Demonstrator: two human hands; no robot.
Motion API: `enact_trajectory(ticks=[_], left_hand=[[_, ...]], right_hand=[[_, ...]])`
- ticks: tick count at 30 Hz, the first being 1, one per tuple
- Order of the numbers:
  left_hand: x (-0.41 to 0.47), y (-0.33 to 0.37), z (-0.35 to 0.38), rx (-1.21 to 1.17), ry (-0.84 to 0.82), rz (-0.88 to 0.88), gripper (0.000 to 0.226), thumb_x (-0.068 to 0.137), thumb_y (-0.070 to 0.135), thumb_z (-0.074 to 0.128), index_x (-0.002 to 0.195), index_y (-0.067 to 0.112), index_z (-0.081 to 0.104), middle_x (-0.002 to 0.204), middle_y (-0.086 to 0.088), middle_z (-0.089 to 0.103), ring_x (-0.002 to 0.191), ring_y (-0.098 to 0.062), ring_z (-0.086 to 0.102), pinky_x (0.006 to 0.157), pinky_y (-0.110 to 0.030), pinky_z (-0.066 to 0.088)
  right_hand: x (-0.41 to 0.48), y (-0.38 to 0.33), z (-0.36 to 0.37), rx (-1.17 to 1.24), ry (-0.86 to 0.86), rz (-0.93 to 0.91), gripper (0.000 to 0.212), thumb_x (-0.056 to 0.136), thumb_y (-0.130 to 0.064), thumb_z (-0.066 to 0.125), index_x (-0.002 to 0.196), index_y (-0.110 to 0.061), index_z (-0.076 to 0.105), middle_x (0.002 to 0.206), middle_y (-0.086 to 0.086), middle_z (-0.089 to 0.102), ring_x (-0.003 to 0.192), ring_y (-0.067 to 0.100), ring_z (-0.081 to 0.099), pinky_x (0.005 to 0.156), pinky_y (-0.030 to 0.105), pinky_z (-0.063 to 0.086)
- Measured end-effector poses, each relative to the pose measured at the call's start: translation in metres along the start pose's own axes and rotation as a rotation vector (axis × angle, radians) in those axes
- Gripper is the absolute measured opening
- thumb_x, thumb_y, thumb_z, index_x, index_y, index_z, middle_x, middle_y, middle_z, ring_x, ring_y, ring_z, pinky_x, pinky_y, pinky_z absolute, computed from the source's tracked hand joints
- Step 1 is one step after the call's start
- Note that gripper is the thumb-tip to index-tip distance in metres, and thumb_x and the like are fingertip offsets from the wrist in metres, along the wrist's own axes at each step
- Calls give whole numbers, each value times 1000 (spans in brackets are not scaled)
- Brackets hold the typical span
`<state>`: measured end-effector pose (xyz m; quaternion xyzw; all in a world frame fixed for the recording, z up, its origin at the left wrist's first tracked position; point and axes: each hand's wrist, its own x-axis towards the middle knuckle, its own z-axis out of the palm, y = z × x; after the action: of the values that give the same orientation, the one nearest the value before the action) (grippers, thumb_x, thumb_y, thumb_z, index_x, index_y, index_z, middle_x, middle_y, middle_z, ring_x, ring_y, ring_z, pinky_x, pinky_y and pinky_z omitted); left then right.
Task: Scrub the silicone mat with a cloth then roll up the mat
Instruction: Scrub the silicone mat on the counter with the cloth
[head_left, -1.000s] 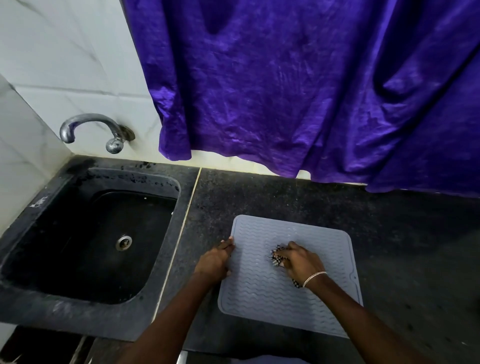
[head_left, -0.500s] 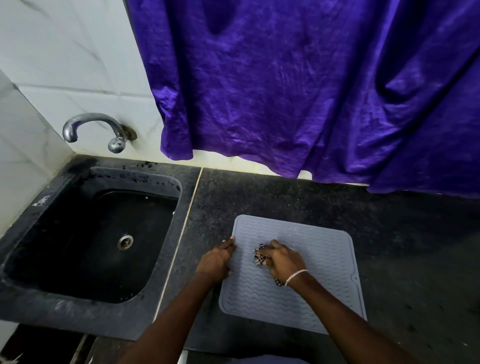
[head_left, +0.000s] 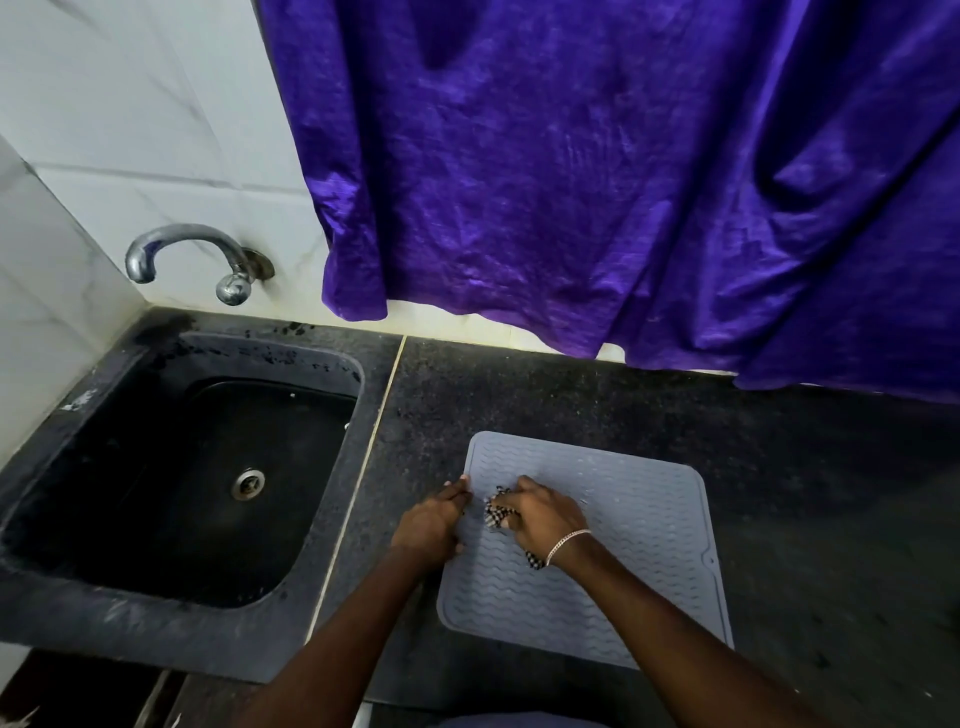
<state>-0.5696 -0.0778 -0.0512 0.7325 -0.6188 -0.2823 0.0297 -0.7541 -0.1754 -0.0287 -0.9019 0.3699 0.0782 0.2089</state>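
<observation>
- A dark speckled counter (head_left: 675, 415) ran under a white tiled wall (head_left: 130, 104). A black sink (head_left: 156, 597) was set into the counter at the left, below a chrome tap (head_left: 192, 249). A creased purple curtain (head_left: 623, 182) hung over the back.
- The grey silicone mat (head_left: 639, 525) lay flat on the counter, right of the sink.
- The left hand (head_left: 428, 522) pressed its fingertips on the mat's left edge, gripping nothing.
- The right hand (head_left: 543, 517), with a bracelet (head_left: 566, 543) at the wrist, was bunched around the checked cloth (head_left: 496, 512) and pressed it on the mat.
- Most of the cloth was hidden under the right hand, showing only by the fingers and the wrist. The right forearm covered the mat's near edge.
- Compared with a second before, the right hand and cloth had slid left across the mat and now sat just beside the left hand. The left hand and mat had not moved.
</observation>
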Motion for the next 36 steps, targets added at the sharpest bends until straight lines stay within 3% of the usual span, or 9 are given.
enact_trajectory(ticks=[7,11,20,23,26,31,36], left_hand=[[0,-4,0,17,3,33,89,88,24,71,159,23,18,168,7,3,154,-14,12,121,-33,28],[0,-4,0,10,9,30,88,87,23,72,159,22,22,168,8,5,154,-14,13,121,-34,29],[0,-3,1,-10,-2,15,88,82,20,75,156,27,27,167,15,9,153,-15,19,117,-41,37],[-1,-4,3,-12,-1,12,87,85,23,72,157,26,23,167,15,5,153,-14,17,116,-40,37],[-2,-5,4,5,1,7,88,87,27,70,159,24,18,167,12,1,154,-13,13,118,-37,34],[-4,-5,4,-24,12,-46,96,86,28,71,160,23,10,168,8,3,147,-20,32,112,-38,39],[-4,-4,4,-60,21,-55,93,84,26,72,159,24,16,167,8,8,146,-19,35,114,-37,39]], right_hand=[[-19,38,1,23,-29,46,37,91,-33,58,127,-41,60,125,-8,54,117,19,57,93,28,47],[-12,36,-11,-22,-88,54,35,89,-38,60,124,-41,63,118,-5,53,113,24,60,87,33,50],[15,-10,-4,31,-49,11,36,91,-34,59,127,-40,61,121,-3,53,113,28,61,92,39,53],[5,-1,3,61,-49,25,39,92,-32,59,130,-41,58,131,-3,51,120,25,57,98,37,50],[-6,20,2,44,-44,33,40,91,-34,60,130,-42,58,128,-8,52,119,22,58,97,33,49],[-3,27,-14,-48,-97,54,37,89,-40,60,125,-42,61,121,-5,54,111,26,62,90,34,51],[15,-9,-14,-3,-72,-4,37,91,-34,57,127,-41,60,122,-2,53,108,29,62,90,39,52]])
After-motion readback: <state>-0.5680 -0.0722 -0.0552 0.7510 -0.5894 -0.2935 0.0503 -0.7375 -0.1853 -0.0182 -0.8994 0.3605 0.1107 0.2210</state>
